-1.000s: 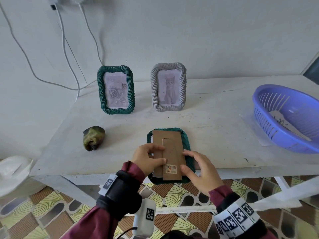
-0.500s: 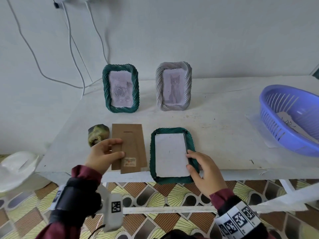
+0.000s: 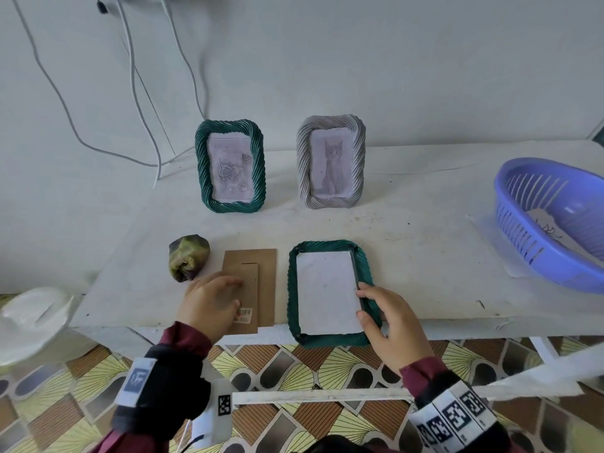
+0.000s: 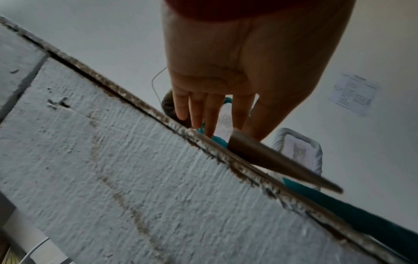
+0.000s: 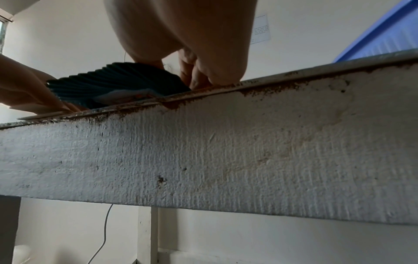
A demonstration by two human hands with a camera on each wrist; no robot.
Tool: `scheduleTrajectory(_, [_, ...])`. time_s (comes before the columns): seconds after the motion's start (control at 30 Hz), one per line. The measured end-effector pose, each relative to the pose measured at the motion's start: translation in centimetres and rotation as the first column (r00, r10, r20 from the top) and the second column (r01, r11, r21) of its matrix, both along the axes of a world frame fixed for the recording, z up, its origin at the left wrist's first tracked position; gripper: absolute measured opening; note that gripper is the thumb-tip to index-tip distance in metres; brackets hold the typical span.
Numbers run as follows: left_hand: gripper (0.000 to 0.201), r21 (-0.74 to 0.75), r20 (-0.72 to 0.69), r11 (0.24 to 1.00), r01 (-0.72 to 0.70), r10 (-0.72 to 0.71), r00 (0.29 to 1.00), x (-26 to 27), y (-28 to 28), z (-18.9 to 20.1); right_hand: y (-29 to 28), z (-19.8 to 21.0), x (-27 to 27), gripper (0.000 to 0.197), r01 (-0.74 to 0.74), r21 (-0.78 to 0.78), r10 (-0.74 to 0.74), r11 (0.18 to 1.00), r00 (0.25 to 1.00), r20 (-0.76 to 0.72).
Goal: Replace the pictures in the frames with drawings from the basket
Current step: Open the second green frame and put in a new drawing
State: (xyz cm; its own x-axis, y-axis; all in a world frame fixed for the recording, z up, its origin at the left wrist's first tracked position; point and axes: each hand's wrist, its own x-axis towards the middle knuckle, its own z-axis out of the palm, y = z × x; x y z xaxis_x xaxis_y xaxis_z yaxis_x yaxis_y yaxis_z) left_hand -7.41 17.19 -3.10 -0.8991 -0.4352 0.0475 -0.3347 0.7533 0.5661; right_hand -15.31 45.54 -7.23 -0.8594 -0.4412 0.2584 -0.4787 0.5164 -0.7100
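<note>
While the right hand [image 3: 390, 325] curls over the lower right edge of the face-down green frame [image 3: 330, 250], its thumb lies on the white sheet [image 3: 325, 291] in the frame's open back and its fingers wrap the ribbed rim; the right wrist view shows those fingers [image 5: 192, 75] tucked against the frame's side at the table edge. That frame lies flat at the near edge of the white table [image 3: 408, 256], partly overhanging it. To its left the left hand [image 3: 210, 304] rests with fingers straight and spread lightly on the brown backing board [image 3: 261, 282], which lies flat just beside the frame, not touching it; a barcode sticker [image 3: 244, 313] shows by the thumb. From the left wrist the straight fingers [image 4: 203, 110] reach over the board's near edge. A crumpled green-and-purple wad [image 3: 189, 261] sits just left of the board. Farther back stand two upright frames, apart from each other: a green one with a rose drawing [image 3: 229, 166] and a grey one with a cat drawing [image 3: 330, 161]. At the right end of the table sits the blue basket [image 3: 523, 204], with a sheet bearing a drawing [image 3: 552, 232] lying inside it. White cables [image 3: 137, 93] hang down the wall behind.
</note>
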Motion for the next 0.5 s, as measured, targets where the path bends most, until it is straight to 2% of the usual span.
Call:
scheduleTrajectory(0.1, [0.03, -0.015, -0.093, 1.0, 0.024, -0.025, 0.995, 0.0, 1.3, 0.4, 0.0, 0.0, 0.0, 0.032, 0.01, 0.004, -0.01, 1.0, 1.0, 0.012])
scheduleTrajectory(0.2, [0.033, 0.014, -0.2, 0.981, 0.193, -0.187, 0.962, -0.2, 3.4, 0.8, -0.1, 0.1, 0.0, 0.032, 0.008, 0.017, -0.008, 1.0, 1.0, 0.03])
scheduleTrajectory(0.3, [0.027, 0.026, -0.144, 0.97, 0.241, -0.235, 0.961, -0.9, 5.4, 0.9, 0.0, 0.3, 0.0, 0.032, 0.003, 0.019, -0.004, 1.0, 0.999, 0.052])
scheduleTrajectory(0.5, [0.042, -0.029, -0.021, 0.96, 0.278, -0.279, 0.96, -2.3, 7.7, 0.8, -0.1, 0.3, 0.1, 0.033, 0.0, 0.011, 0.0, 1.0, 0.998, 0.061])
